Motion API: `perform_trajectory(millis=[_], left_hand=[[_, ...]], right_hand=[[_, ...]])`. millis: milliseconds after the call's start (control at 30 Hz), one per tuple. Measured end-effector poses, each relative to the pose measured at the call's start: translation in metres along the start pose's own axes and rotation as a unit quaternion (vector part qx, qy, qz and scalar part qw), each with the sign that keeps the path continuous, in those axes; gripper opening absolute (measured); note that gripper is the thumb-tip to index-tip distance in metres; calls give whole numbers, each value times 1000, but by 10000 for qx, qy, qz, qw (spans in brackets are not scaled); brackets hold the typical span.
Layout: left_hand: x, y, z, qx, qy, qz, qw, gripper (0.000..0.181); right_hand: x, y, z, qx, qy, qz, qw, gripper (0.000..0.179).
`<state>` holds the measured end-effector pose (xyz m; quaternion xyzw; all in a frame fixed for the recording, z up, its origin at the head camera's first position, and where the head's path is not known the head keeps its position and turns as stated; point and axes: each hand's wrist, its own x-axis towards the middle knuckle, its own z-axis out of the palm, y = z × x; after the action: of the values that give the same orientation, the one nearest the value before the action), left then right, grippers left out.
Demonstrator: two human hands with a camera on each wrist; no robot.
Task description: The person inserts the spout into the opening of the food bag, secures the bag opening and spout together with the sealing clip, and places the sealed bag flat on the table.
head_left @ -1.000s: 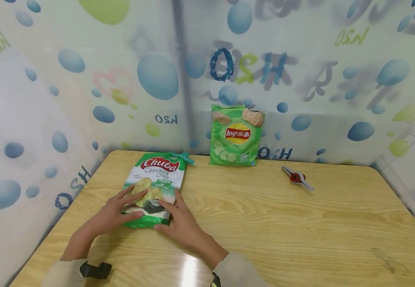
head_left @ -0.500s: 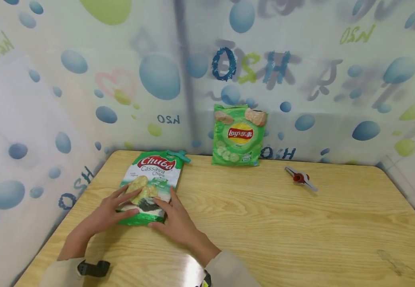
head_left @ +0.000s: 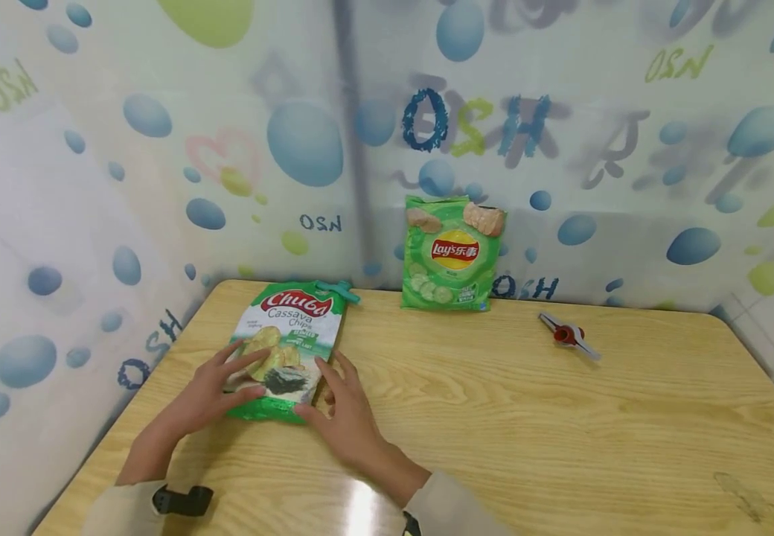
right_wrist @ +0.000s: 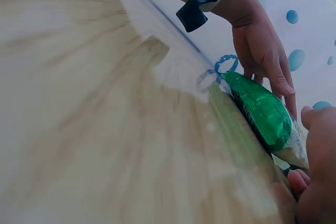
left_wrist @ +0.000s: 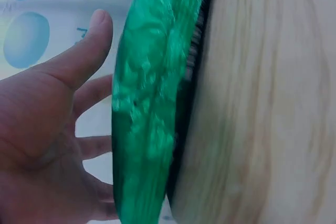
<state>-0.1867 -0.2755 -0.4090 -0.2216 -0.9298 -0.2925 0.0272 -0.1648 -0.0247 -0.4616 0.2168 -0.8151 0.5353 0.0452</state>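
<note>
- White backdrop [head_left: 387, 45], printed with blue and green drops and reversed lettering, rises behind and beside the counter.
- Pale wood counter [head_left: 494, 424], with a patch of glare near the front.
- Chuba bag [head_left: 289, 353], green and white, lying face up on the counter's left side, top pointing away from the person and slanting slightly right.
- Lay's bag [head_left: 452, 257], green, upright at the back edge, right of the Chuba bag and apart from it.
- Left hand [head_left: 209, 394]: fingers spread and fairly straight over the Chuba bag's left side, thumb reaching across its lower part; it grips nothing.
- Right hand [head_left: 350, 424]: fingers loosely apart at the bag's right edge, thumb by the lower right corner, no grip on it; whether every finger touches is hard to tell.
- Red-and-grey tool [head_left: 568, 336], lying toward the back right.
- Black strap [head_left: 182, 501] on the left wrist.
- Teal clip [head_left: 338, 291] at the Chuba bag's top right corner.
</note>
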Motion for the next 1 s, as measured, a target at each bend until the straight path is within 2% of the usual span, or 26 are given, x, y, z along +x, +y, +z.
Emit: perform_trajectory(millis=[133, 233, 300, 400, 500, 600, 767, 1000], left_hand=[[6, 10, 4, 110, 632, 441, 9970, 53], [11, 23, 12, 49, 1090, 790, 9909, 46], [15, 33, 20, 52, 1253, 983, 9872, 44], [21, 51, 32, -18, 1212, 1089, 9866, 45], [27, 70, 42, -139, 1035, 1051, 9890, 48], [30, 86, 50, -420, 963, 928, 9901, 50], [34, 102, 66, -810, 947, 966, 9875, 51], [40, 118, 92, -1124, 500, 1094, 9864, 52]], right_hand=[[-8, 6, -15, 465, 321, -114, 9983, 68], [-15, 12, -31, 535, 535, -177, 9970, 64], [-20, 17, -43, 507, 689, -205, 9961, 61], [-29, 24, -64, 514, 953, -153, 9940, 58], [-38, 30, -85, 513, 1325, -48, 9898, 54], [-48, 25, -105, 520, 1820, -26, 9819, 48], [-66, 9, -136, 510, 2416, 29, 9690, 39], [-88, 21, -178, 505, 2922, 324, 9545, 36]])
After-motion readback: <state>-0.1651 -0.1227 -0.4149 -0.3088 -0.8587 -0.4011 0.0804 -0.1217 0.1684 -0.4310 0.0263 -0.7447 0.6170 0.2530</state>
